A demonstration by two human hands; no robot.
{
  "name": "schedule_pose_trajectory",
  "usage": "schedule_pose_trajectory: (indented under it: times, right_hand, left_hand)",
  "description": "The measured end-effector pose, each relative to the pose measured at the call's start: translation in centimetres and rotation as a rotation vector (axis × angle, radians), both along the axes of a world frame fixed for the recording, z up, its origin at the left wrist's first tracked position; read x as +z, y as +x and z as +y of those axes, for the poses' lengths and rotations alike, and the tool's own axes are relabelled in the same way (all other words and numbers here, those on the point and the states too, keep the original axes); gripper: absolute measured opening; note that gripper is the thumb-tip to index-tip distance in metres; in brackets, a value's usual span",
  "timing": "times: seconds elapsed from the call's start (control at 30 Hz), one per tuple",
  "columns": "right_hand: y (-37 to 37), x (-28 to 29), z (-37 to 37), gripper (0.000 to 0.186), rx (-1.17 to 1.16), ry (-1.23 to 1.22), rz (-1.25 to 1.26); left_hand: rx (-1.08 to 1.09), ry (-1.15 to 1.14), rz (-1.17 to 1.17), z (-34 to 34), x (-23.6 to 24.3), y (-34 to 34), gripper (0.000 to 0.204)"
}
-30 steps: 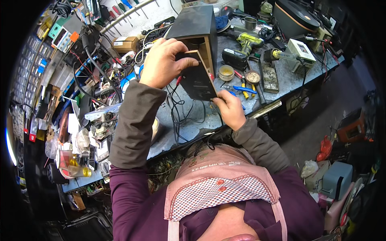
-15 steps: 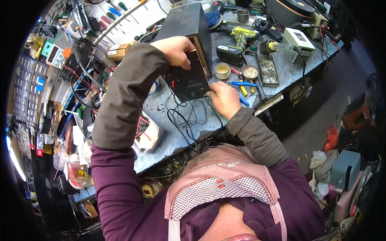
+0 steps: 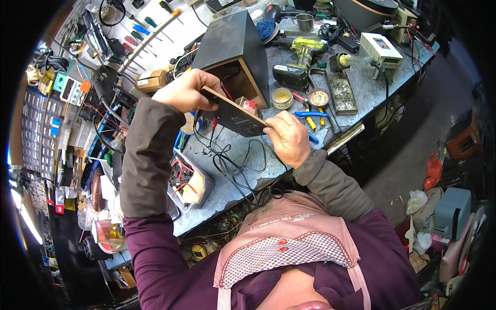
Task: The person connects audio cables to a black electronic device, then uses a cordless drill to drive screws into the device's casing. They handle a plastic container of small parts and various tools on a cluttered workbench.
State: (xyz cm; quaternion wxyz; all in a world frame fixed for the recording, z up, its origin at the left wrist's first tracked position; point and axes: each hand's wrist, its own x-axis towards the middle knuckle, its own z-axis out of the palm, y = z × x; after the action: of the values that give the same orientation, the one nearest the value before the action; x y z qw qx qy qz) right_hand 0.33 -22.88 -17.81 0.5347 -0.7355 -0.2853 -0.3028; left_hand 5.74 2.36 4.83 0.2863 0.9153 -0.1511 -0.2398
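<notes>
A black wooden speaker cabinet (image 3: 232, 44) stands on the bench with one end open, showing its bare brown inside. In front of that opening is its black back panel (image 3: 235, 114), tilted away from the box. My left hand (image 3: 191, 90) grips the panel's upper left edge. At the right edge, my right hand (image 3: 289, 137) pinches the corner between thumb and fingers. A red and white part (image 3: 250, 106) shows on the panel's inner side. Thin black cables (image 3: 227, 160) run from the panel down over the bench, one with a red plug (image 3: 214, 123).
To the right lie a green cordless drill (image 3: 307, 51), blue-handled pliers (image 3: 312, 114), a small round tin (image 3: 282, 98) and a metal tray (image 3: 342, 93). A clear plastic bin (image 3: 199, 181) of wires sits near the bench's front edge. Tools and parts drawers (image 3: 41, 129) crowd the left.
The panel has tipped down and away from the cabinet, uncovering the opening and the red and white part. My left hand has moved left and lower with it.
</notes>
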Motion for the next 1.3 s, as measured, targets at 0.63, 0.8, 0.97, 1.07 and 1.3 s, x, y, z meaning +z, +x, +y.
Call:
schedule_pose_trajectory:
  times: [0.63,0.8,0.97,1.07,1.3]
  right_hand:
    - [1.1,4.6,-2.0,0.019,0.119,0.137,-0.046]
    - [3.4,10.8,-2.5,0.015,0.089,-0.15,-0.344]
    - [5.5,15.0,-0.7,0.015,0.202,-0.423,-0.478]
    - [6.0,15.5,1.9,0.018,0.244,-0.559,-0.578]
    - [4.6,15.1,-0.9,0.007,0.269,0.055,-0.33]
  left_hand:
    - [0.223,-0.184,-0.277,5.9,-8.1,-3.8,0.019]
    - [0.263,-0.248,-0.425,1.6,-12.8,-6.0,0.027]
    - [0.539,-0.765,-0.423,-3.1,-17.1,-7.9,0.015]
    - [0.608,-0.883,-0.495,-3.9,-19.9,-8.7,0.02]
    - [0.716,-1.101,-0.635,-3.3,-24.4,-8.7,0.019]
